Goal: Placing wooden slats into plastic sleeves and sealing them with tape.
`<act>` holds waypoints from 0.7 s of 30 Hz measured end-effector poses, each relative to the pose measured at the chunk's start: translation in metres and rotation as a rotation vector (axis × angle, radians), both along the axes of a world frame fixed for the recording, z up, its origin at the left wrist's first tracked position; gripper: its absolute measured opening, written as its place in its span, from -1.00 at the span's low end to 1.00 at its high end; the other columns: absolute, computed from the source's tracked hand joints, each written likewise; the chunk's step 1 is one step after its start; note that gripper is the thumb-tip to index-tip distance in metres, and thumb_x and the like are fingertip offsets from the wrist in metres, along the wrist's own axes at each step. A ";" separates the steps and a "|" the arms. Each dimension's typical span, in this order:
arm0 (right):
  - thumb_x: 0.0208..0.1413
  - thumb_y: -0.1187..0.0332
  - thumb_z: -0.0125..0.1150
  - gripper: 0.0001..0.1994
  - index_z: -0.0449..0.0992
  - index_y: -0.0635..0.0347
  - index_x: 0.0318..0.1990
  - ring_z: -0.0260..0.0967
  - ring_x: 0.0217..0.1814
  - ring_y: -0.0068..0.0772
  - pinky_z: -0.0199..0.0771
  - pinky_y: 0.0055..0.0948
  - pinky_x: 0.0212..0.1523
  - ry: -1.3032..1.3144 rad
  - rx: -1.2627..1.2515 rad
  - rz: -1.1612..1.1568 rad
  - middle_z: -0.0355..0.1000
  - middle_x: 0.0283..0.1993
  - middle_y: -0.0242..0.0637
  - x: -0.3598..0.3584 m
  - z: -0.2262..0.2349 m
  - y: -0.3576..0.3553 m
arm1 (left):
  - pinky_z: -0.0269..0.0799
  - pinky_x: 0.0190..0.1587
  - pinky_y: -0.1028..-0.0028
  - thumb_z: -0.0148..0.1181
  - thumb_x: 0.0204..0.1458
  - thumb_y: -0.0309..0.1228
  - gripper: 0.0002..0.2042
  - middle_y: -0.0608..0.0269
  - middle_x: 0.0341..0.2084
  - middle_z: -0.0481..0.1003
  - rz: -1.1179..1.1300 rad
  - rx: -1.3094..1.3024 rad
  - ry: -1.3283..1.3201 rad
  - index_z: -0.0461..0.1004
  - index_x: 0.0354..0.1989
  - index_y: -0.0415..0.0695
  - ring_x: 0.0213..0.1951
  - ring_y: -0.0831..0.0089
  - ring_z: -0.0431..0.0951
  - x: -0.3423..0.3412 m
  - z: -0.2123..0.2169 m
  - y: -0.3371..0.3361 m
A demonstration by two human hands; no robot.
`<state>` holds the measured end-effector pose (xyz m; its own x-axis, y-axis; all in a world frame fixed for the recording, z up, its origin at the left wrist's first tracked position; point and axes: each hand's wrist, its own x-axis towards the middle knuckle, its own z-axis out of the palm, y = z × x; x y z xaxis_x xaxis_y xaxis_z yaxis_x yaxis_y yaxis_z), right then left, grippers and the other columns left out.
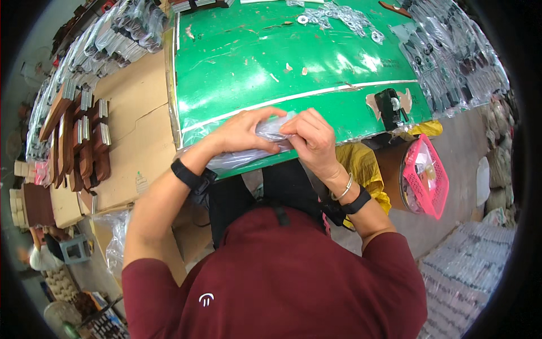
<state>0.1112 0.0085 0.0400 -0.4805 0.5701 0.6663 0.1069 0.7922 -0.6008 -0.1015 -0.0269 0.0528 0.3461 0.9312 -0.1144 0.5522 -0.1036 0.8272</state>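
Note:
At the near edge of a green tabletop [237, 73], both my hands are on a clear plastic bag [271, 129]. My left hand [240, 134] curls round the bag from the left, thumb on the near side and fingers on the far side. On the bag's right end, my right hand [313, 135] pinches the plastic between thumb and fingertips. What lies inside the bag, if anything, I cannot make out. More clear plastic [231, 160] lies flat under my left wrist along the table edge.
A black tape dispenser [388, 110] stands right of my hands. Small clear-bagged rings [344, 20] lie at the back. Bagged goods [446, 56] are heaped at the right. Brown wooden pieces [79, 135] sit on cardboard [135, 101] at left. A pink basket [435, 181] stands lower right.

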 end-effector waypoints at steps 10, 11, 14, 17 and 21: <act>-0.13 0.60 0.26 -0.91 0.51 0.25 -0.44 0.37 -0.33 -0.10 0.35 -0.24 -0.32 -0.015 -0.197 -0.046 0.38 -0.45 -0.20 -0.014 -0.010 0.013 | 0.41 0.10 0.32 0.42 -0.07 -0.14 -0.45 0.11 -0.04 0.61 0.097 0.003 -0.109 0.55 0.12 -0.08 0.01 0.17 0.58 -0.006 -0.020 -0.004; -0.13 0.60 0.26 -0.91 0.51 0.25 -0.44 0.37 -0.33 -0.10 0.35 -0.24 -0.32 -0.021 -0.198 -0.051 0.38 -0.45 -0.20 -0.014 -0.011 0.015 | 0.43 0.06 0.25 0.39 -0.05 -0.15 -0.54 0.12 -0.11 0.61 0.184 0.127 -0.030 0.58 0.03 -0.09 -0.02 0.10 0.57 0.002 -0.015 -0.011; -0.12 0.59 0.27 -0.92 0.51 0.25 -0.44 0.35 -0.34 -0.10 0.34 -0.25 -0.32 -0.017 -0.212 -0.050 0.38 -0.45 -0.20 -0.018 -0.016 0.017 | 0.39 0.11 0.24 0.37 -0.01 -0.24 -0.62 0.10 -0.11 0.58 0.369 0.313 0.154 0.58 -0.03 -0.14 -0.03 0.09 0.54 0.021 -0.006 -0.026; -0.13 0.61 0.28 -0.91 0.52 0.25 -0.44 0.32 -0.36 -0.12 0.32 -0.24 -0.34 -0.009 -0.201 -0.078 0.37 -0.45 -0.23 -0.021 -0.019 0.018 | 0.40 -0.01 0.22 0.34 -0.01 -0.32 -0.71 0.14 -0.24 0.58 0.441 0.435 0.081 0.59 -0.11 -0.11 -0.17 0.10 0.53 0.026 -0.011 -0.028; -0.13 0.62 0.28 -0.90 0.53 0.24 -0.43 0.29 -0.39 -0.16 0.29 -0.27 -0.36 -0.046 -0.087 -0.088 0.36 -0.47 -0.26 -0.021 -0.018 0.020 | 0.38 -0.24 0.29 0.27 -0.05 -0.48 -0.85 0.26 -0.39 0.52 0.480 0.509 0.006 0.58 -0.27 -0.11 -0.32 0.21 0.47 0.020 -0.021 -0.023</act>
<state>0.0897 0.0283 0.0224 -0.4549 0.6664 0.5907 0.2029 0.7234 -0.6599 -0.0815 -0.0498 0.0314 -0.1165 0.9193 0.3759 0.6384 -0.2206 0.7374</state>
